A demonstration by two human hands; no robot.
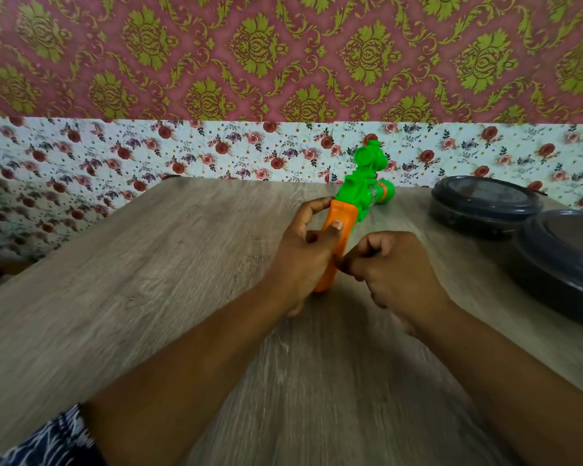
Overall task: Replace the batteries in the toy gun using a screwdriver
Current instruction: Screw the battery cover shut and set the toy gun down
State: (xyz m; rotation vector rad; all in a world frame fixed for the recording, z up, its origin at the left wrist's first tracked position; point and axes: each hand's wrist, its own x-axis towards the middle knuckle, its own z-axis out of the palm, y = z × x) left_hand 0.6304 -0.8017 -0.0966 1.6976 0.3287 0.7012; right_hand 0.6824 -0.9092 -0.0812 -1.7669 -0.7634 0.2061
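A toy gun point(360, 190) with a green body and an orange grip stands on the wooden table point(148, 280), its muzzle end pointing away from me. My left hand point(303, 253) grips the orange grip, thumb laid across its side. My right hand point(394, 267) is just right of the grip with fingers curled tight, fingertips against the grip's lower edge. Whether it pinches something small there is hidden by the fingers. No screwdriver or batteries show in the view.
Two dark round lidded containers, one point(482, 203) at the far right and a larger one point(562, 260) nearer me, sit on the table's right side. A flower-patterned wall point(216, 153) runs along the table's far edge.
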